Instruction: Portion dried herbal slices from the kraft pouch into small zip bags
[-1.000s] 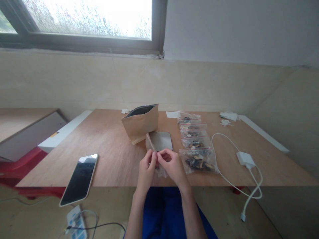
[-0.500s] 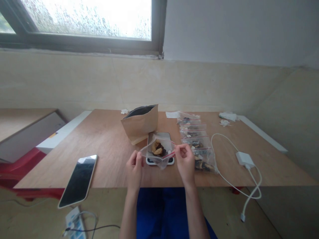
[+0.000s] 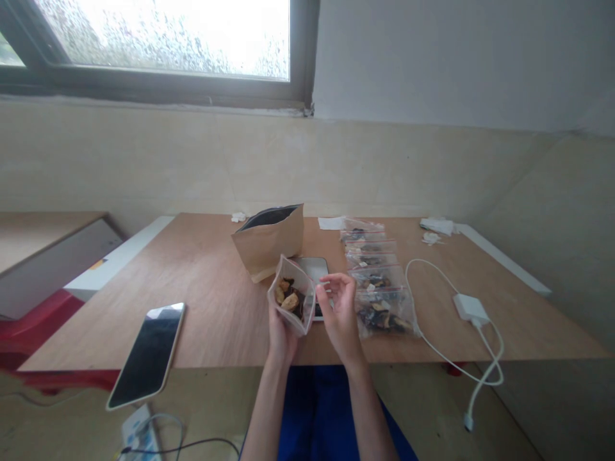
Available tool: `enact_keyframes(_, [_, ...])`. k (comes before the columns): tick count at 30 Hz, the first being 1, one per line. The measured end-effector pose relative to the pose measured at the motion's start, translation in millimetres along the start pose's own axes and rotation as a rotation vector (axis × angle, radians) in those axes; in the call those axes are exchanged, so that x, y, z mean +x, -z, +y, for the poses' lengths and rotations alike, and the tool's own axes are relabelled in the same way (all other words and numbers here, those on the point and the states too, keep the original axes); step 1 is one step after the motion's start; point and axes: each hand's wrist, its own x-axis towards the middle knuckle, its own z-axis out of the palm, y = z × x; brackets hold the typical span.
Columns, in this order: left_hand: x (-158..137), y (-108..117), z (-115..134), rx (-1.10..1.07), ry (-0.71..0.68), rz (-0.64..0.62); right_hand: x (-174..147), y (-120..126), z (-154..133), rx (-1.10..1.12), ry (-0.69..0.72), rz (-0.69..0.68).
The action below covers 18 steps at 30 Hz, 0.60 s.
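Note:
A clear zip bag [image 3: 307, 307] with brown dried pieces [image 3: 290, 301] in it is held up with its mouth open toward me. My left hand [image 3: 282, 336] supports it from below and the left, its fingers partly hidden behind the plastic. At the bag's right edge is my right hand [image 3: 340, 307], thumb and fingers apart and nothing visible between them. Behind the bag lies a white scale [image 3: 317, 266], partly covered by the bag and my right hand. Just beyond, a brown kraft pouch [image 3: 273, 246] stands upright with its top open.
Several filled zip bags [image 3: 384, 314] lie in a column to the right. A phone-like tablet [image 3: 148, 352] overhangs the front left edge. A white charger [image 3: 471, 308] trails its cable over the right front edge. Paper scraps [image 3: 437, 225] lie at the back.
The bag has come off the scale toward me and turned, its mouth now rounder. My left hand has moved under it; my right hand has let go of its edge.

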Motion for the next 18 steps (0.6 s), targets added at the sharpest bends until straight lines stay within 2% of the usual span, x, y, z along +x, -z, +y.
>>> enact_keyframes(2, [7.5,4.6,-2.2,0.002,-0.027,0.001,3.1,0.1,-8.7,-0.044,0.061,-0.036])
enact_keyframes(5, [19.4,10.2,-4.9,-0.01,-0.126,0.001,11.4,-6.1,-23.3,-0.17,0.085,-0.369])
enact_keyframes(7, [24.7,11.2,-4.6,0.005,-0.201,-0.021,18.7,-14.9,-26.6,-0.333,0.134,-0.518])
enact_keyframes(11, [29.7,8.8,1.1,0.077,-0.293,-0.049,32.2,-35.6,-13.7,-0.576,0.157,-0.544])
enact_keyframes(18, [43.2,17.9,13.6,0.341,-0.575,0.162,42.7,-51.8,9.3,-0.548,0.123,-0.617])
